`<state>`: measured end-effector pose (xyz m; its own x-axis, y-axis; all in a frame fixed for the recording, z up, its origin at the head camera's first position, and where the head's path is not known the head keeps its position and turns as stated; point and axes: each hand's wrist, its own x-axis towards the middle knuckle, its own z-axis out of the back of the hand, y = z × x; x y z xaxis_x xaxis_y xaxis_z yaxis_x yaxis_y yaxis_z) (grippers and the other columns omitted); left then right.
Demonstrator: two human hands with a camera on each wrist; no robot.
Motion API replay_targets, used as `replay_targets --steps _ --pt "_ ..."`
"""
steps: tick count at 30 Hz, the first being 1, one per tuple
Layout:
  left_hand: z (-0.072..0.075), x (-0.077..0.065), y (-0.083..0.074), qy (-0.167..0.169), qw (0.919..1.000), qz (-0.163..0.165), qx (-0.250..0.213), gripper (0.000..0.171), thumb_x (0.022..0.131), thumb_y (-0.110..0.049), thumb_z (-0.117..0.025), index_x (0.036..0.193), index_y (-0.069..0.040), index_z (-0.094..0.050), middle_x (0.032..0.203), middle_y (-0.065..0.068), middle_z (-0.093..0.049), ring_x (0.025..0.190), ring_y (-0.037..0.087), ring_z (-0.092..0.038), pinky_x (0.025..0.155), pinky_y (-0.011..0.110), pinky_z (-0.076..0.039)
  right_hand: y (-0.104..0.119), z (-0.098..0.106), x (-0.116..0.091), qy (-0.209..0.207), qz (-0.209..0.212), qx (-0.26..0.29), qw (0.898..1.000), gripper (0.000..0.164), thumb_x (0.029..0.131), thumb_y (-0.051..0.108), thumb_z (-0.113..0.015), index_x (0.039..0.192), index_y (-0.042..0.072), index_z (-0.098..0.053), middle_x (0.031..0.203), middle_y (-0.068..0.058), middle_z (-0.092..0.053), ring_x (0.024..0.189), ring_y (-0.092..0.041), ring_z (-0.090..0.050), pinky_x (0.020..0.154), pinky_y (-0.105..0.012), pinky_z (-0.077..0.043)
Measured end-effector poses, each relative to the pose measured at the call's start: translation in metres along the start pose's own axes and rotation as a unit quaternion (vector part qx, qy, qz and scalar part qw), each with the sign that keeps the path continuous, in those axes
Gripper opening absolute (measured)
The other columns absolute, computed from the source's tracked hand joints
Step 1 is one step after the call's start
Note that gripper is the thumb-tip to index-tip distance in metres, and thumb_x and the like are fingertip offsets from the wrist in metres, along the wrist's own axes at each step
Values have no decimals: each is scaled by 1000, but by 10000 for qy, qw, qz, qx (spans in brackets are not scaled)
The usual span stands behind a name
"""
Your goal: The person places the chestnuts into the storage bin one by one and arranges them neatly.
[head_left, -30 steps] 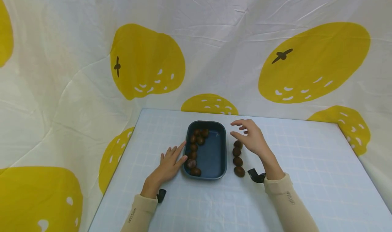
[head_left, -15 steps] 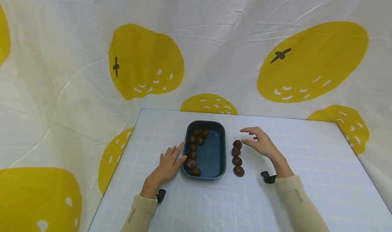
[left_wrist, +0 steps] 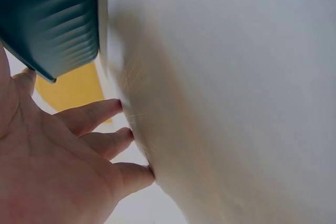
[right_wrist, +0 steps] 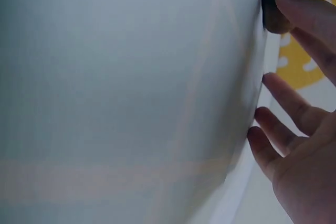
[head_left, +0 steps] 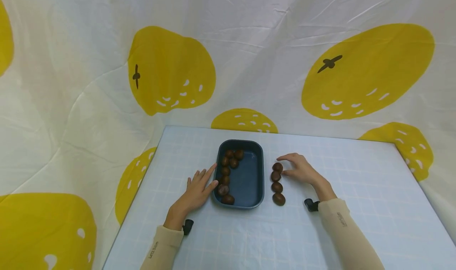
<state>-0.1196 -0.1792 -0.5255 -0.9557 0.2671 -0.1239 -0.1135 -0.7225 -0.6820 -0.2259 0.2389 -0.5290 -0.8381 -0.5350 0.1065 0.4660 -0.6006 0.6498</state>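
A dark blue tray point(head_left: 250, 183) sits on the table, with several brown chestnuts point(head_left: 226, 171) along its left side and far left corner. My left hand point(head_left: 194, 193) lies spread at its left side, index finger and thumb at the rim; the left wrist view shows other fingertips point(left_wrist: 144, 172) on the tabletop. Right of the tray, several more chestnuts point(head_left: 277, 187) form a row. At its far end, my right hand point(head_left: 303, 170) has thumb and index finger on either side of the last chestnut point(head_left: 277, 167). The right wrist view shows the thumb point(right_wrist: 302, 11) against a chestnut point(right_wrist: 275, 17).
A pale checked cloth covers the table point(head_left: 356, 183). Behind and to the left hangs a white curtain point(head_left: 256, 72) with large yellow fruit prints. Black wrist cameras sit under both wrists, the right one point(head_left: 311, 205) close to the tabletop.
My right hand has moved from above the row, beside the tray, rightward and then down to the far chestnut. The left hand and the tray have stayed in place.
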Motion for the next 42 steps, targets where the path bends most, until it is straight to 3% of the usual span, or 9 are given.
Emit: replay_targets --steps 8,22,28,33,42 --pt "2 0 -3 25 10000 -14 79 61 104 -60 -33 159 -47 -10 162 20 -21 149 45 -5 110 71 4 1 -2 4 137 -289 -608 9976 45 81 11 -83 123 14 -71 127 -18 -58 120 -40 -45 99 -60 -31" --pt "1 0 -3 -35 10000 -17 52 61 104 -60 -33 160 -45 -11 161 21 -22 148 47 -6 110 71 4 -4 -7 4 125 -403 -711 9966 39 84 13 -81 122 16 -70 129 -18 -55 120 -40 -43 99 -59 -33" --pt "1 0 -3 -103 9999 -86 12 61 105 -57 -36 160 -41 -15 160 23 -24 147 49 -8 108 73 3 -1 -5 2 93 -578 -570 9967 41 86 13 -80 125 14 -69 129 -18 -55 121 -40 -42 101 -58 -34" --pt "0 1 -3 -33 10000 -13 11 61 104 -59 -34 160 -45 -12 161 21 -22 148 47 -6 110 71 5 0 0 1 -87 -644 -360 9972 42 87 12 -78 128 9 -66 127 -18 -57 120 -40 -45 101 -60 -36" --pt "-1 1 -1 -2 10000 25 34 61 105 -58 -35 159 -47 -10 162 20 -22 149 45 -5 110 70 5 12 8 4 -440 -416 -48 9982 44 88 17 -80 127 6 -65 126 -16 -60 122 -36 -47 104 -57 -35"
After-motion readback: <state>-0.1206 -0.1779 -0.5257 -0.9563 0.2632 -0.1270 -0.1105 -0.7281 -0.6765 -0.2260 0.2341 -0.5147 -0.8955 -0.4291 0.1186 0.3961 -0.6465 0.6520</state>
